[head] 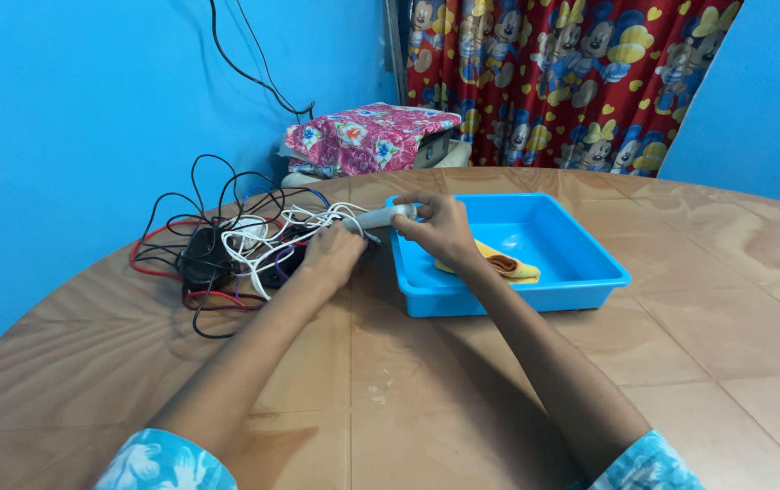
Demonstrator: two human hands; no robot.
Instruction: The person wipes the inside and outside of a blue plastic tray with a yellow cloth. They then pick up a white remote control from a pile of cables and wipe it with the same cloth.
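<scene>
Head view: right hand (440, 227) grips white charger (381, 216) over blue tray (589, 263) rim; left hand (331, 252) closed on tangled cables (245, 240)

Bare forearms, with short light-blue sleeves (167, 461) printed in a white floral pattern

cable pile (226, 249) left of tray (589, 272) | cloth (503, 265) in tray

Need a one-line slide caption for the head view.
Both hands pull a white device from tangled cables.
</scene>
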